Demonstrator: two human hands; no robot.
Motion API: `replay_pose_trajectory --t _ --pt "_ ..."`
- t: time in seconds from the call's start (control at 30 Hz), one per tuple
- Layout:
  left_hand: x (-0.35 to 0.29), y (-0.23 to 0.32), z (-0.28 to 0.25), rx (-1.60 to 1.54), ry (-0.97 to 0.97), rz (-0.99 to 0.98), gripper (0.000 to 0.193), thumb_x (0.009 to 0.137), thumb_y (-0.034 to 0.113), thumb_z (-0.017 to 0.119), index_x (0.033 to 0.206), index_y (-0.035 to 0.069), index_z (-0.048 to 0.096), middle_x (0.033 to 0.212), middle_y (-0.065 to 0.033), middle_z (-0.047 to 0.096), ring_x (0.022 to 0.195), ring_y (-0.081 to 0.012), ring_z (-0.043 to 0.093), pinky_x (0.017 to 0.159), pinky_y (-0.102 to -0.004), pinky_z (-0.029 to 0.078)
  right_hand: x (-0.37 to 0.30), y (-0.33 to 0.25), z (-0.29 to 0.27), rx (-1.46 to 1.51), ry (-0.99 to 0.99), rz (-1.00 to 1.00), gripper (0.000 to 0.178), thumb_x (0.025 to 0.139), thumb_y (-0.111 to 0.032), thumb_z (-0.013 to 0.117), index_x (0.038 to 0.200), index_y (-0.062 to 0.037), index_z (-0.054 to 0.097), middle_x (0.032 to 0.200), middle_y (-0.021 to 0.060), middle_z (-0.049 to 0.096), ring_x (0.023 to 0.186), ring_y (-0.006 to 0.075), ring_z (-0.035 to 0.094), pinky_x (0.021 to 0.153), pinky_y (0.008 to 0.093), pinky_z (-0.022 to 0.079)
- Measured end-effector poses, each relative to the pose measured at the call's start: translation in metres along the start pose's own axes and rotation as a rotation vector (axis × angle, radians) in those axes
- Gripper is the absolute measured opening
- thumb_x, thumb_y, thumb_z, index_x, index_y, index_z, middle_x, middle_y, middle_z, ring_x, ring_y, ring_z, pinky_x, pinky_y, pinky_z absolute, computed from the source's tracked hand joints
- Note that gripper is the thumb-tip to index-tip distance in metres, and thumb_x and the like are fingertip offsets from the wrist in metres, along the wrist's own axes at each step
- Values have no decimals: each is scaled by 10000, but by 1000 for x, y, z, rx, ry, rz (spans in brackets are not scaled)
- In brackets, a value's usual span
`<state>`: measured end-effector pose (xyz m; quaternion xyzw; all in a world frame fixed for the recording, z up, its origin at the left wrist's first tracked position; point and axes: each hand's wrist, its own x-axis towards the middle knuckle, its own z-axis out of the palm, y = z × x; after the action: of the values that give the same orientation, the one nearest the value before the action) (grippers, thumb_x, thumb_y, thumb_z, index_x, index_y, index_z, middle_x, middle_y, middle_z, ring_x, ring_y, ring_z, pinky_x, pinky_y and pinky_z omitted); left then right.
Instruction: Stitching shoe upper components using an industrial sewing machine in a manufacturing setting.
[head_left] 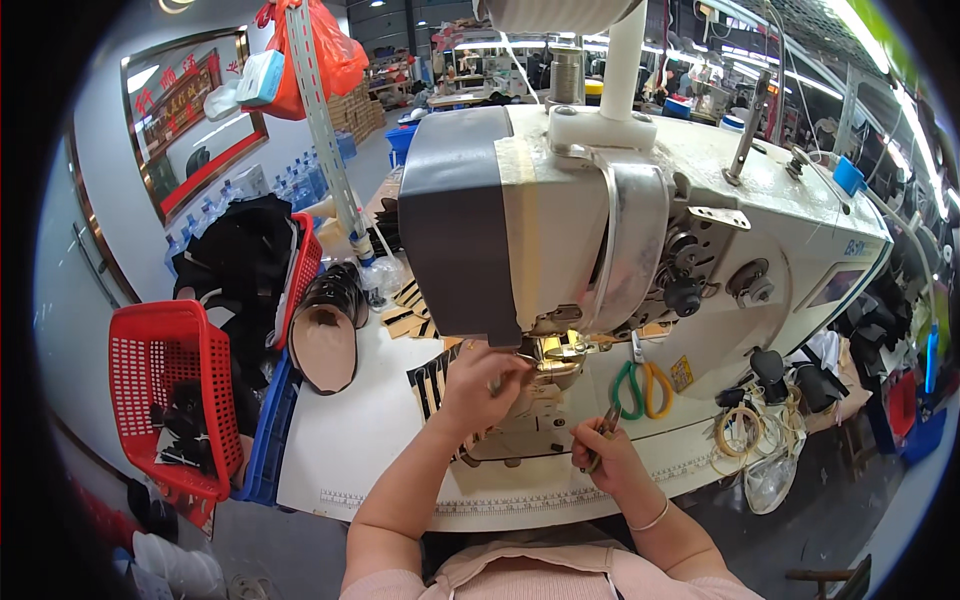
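Observation:
A large white sewing machine (560, 220) stands before me, its lamp lighting the needle area (558, 352). My left hand (487, 385) is closed in a pinch just left of the needle; what lies between its fingertips is too small to make out. Under and beside that hand lie black and tan striped pieces (430, 388) on the white table (335, 440). Lower right of the needle, my right hand (612, 460) is wrapped round small metal thread snips (606, 425), with their tip pointing up. Green and yellow-handled scissors (642, 390) lie close beyond this hand.
Left on the table stand dark shoes (328, 300) beside a tan sole-shaped piece (325, 347). Red baskets (165, 330) with black pieces flank the table's left side. Tape rolls (740, 432) and cords hang at the right edge. A metal post (322, 120) rises behind the table.

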<state>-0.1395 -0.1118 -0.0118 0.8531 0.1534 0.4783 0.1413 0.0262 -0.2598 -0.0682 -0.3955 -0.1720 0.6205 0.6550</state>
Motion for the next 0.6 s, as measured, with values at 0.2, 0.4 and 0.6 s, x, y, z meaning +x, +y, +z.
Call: replay_pose_trajectory --t 0.2,0.4,0.6 --pt "36 -70 22 -681 334 -463 309 834 206 591 1069 10 553 940 -52 594 873 -191 560 803 -301 429 -1 4 19 -287 7 -149 101 803 -114 636 827 -32 581 615 23 536 517 84 453 477 222 362" --pt "57 -60 13 -226 109 -159 311 832 222 593 1058 11 561 947 -54 592 881 -187 557 802 -302 430 21 17 56 -949 -10 -706 263 762 -158 683 958 1 608 694 58 598 576 108 533 543 238 438" --pt "74 -37 -18 342 -158 238 316 830 241 596 1046 11 570 955 -57 590 891 -183 553 800 -303 432 36 31 68 -1055 -8 -809 264 741 -123 675 963 2 605 701 109 596 591 182 570 554 271 454"
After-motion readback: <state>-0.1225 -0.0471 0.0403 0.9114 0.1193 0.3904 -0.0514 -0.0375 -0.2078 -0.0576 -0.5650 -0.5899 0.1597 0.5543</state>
